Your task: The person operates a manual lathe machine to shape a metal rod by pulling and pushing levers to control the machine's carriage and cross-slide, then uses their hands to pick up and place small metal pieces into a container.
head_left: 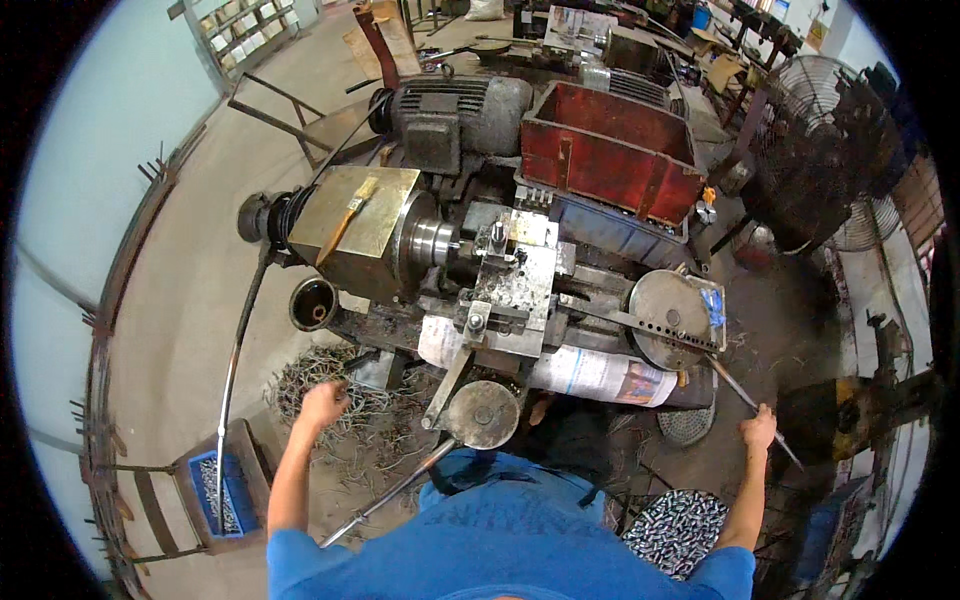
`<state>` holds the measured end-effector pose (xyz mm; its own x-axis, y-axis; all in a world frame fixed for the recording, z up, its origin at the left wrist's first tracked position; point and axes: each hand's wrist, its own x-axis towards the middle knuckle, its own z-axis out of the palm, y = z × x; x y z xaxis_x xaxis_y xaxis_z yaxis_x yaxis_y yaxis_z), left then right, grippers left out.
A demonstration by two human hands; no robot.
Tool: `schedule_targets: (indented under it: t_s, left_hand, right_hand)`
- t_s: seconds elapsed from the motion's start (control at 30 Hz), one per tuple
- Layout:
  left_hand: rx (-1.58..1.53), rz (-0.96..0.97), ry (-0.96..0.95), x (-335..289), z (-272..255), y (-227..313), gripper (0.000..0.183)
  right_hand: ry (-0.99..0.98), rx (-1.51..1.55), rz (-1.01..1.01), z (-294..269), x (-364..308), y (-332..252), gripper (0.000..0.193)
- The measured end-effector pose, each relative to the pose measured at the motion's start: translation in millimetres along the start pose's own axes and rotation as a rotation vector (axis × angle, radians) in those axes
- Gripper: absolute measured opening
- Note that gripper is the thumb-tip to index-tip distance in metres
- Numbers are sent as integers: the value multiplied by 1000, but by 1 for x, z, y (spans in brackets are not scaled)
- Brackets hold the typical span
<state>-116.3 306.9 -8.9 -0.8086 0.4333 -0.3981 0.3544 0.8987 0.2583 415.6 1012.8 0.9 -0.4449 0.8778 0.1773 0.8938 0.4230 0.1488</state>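
My right hand (758, 428) is closed around a metal lever rod (733, 385) that slants down from a round plate (668, 312) at the right of the lathe. My left hand (325, 403) is curled, over a tangle of metal shavings (372, 420) on the floor; whatever its fingers hold, if anything, is hidden. Between the hands stands the lathe, with a shiny spindle (430, 243) facing a metal tool block (515, 285). In front of me, a second lever (395, 492) slopes down to the left from a smaller round disc (483, 414).
A brush (348, 218) lies on the headstock cover. Behind are a motor (455, 115) and a red bin (612, 150) above a blue bin. Small metal parts fill a blue tray (237, 490) at left and a container (680, 530) at right. A large fan (825, 150) stands far right.
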Motion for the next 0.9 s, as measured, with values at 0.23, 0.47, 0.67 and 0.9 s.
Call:
schedule_targets:
  t_s: [0.23,0.47,0.67,0.9]
  left_hand:
    - [-624,202,-376,-122,-8,114,49]
    - [-255,200,-265,-127,18,136,25]
    - [-252,214,-255,-124,23,127,23]
    - [-248,178,-269,-125,20,133,27]
  right_hand:
    - [-55,28,48,-24,-116,-38,25]
    - [-149,477,207,-69,-195,-116,20]
    - [-160,726,233,-85,-213,-146,22]
    - [-222,602,292,-85,-218,-153,27]
